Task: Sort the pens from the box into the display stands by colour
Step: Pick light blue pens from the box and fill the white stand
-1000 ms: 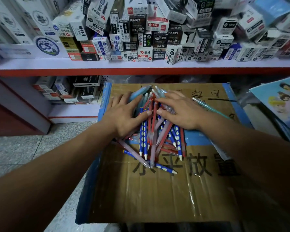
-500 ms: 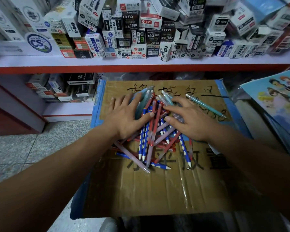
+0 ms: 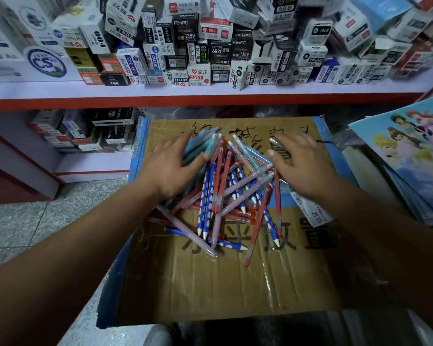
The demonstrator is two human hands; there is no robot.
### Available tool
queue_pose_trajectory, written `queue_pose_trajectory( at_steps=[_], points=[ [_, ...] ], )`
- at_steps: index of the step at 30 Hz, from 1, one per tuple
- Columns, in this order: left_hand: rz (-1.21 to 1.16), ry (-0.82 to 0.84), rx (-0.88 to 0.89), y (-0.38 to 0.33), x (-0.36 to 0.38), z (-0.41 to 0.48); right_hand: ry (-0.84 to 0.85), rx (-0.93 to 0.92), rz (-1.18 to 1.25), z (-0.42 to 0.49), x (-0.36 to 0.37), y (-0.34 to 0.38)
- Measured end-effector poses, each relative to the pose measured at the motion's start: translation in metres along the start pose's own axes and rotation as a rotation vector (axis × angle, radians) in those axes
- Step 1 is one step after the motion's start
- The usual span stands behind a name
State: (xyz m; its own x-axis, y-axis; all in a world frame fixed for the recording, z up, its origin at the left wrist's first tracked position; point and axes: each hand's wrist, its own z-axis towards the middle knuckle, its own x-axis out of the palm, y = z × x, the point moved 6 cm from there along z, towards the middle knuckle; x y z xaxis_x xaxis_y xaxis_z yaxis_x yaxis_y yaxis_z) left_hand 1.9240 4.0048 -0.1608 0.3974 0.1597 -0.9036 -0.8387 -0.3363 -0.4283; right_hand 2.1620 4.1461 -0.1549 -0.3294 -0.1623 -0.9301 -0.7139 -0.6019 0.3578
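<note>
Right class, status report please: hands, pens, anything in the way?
Left hand open, flat on pale blue pens. Right hand open, at pile's right edge. Pens heaped unsorted on cardboard box. No display stands in view.

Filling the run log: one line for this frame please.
pens: mixed heap on cardboard box | left hand: open, on teal pens | right hand: open, at heap's right edge | stands: unseen

Two bare arms reach in from the bottom corners of the frame. The left forearm, lower left, and right forearm, lower right, are uncovered. The left hand and right hand are bare, both blurred at the fingertips.
</note>
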Motion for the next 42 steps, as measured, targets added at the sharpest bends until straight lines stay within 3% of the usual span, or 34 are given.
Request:
queue_pose_trajectory(
  at_steps=[4, 14, 20, 22, 30, 34, 37, 40, 42],
  points=[
    [0.019, 0.043, 0.013, 0.003, 0.006, -0.005, 0.125, 0.024, -0.001, -0.008, 0.011, -0.006],
    [0.112, 0.074, 0.067, 0.001, 0.005, -0.018, 0.211, 0.003, 0.0, -0.044, 0.012, 0.015],
    [0.049, 0.065, 0.002, 0.003, -0.002, -0.02, -0.009, 0.154, 0.198, -0.046, -0.018, -0.01],
    [0.016, 0.075, -0.02, 0.002, -0.005, -0.021, 0.001, 0.189, 0.222, -0.046, -0.023, -0.026],
    [-0.052, -0.002, -0.088, -0.007, -0.027, -0.031, 0.098, 0.289, 0.136, -0.051, -0.029, -0.056],
    [-0.074, -0.112, -0.049, -0.035, -0.045, -0.043, -0.028, 0.272, -0.035, -0.058, -0.048, -0.045],
    [-0.306, 0.004, -0.069, -0.076, -0.043, -0.066, -0.097, 0.198, 0.112, -0.08, -0.065, -0.002],
    [-0.717, 0.194, -0.222, -0.108, -0.028, -0.095, 0.062, 0.166, 0.51, -0.11, -0.063, 0.051],
    [-1.008, 0.258, -0.334, -0.121, -0.022, -0.114, 0.132, 0.114, 0.636, -0.125, -0.058, 0.077]
  ],
)
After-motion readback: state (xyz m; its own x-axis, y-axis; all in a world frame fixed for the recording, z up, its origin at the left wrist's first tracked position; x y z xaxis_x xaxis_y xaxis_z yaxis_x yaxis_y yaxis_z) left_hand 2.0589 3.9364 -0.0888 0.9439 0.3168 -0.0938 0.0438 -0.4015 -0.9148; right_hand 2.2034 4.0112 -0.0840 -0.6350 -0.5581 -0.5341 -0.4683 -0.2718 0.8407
